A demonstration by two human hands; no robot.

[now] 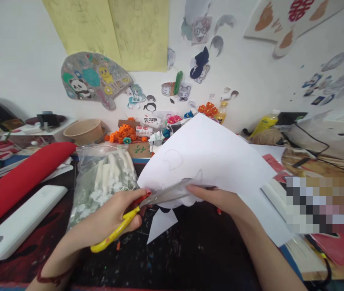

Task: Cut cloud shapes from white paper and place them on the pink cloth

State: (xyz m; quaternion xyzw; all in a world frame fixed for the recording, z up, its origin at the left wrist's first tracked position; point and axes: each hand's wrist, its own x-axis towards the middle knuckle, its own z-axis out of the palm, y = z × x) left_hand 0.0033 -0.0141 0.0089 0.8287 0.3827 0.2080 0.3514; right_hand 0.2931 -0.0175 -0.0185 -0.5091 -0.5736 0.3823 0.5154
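Observation:
My left hand (111, 214) is closed around a pair of scissors (116, 233) with a yellow handle; a red part shows by the thumb. The metal blades reach right, along the lower edge of a large white sheet of paper (208, 149). Faint pencil outlines are on the sheet. My right hand (220, 198) grips the sheet's lower edge near the blade tips, thumb on top; its other fingers are hidden beneath. A cut paper scrap (162, 224) lies on the dark table below the blades.
A clear plastic bag (102, 178) of white items lies beside my left hand. Further left are a white device (23, 220) and a long red roll (29, 178). Orange pompom-like crafts (123, 133) stand at the back. More white paper (265, 216) and a wooden board lie on the right.

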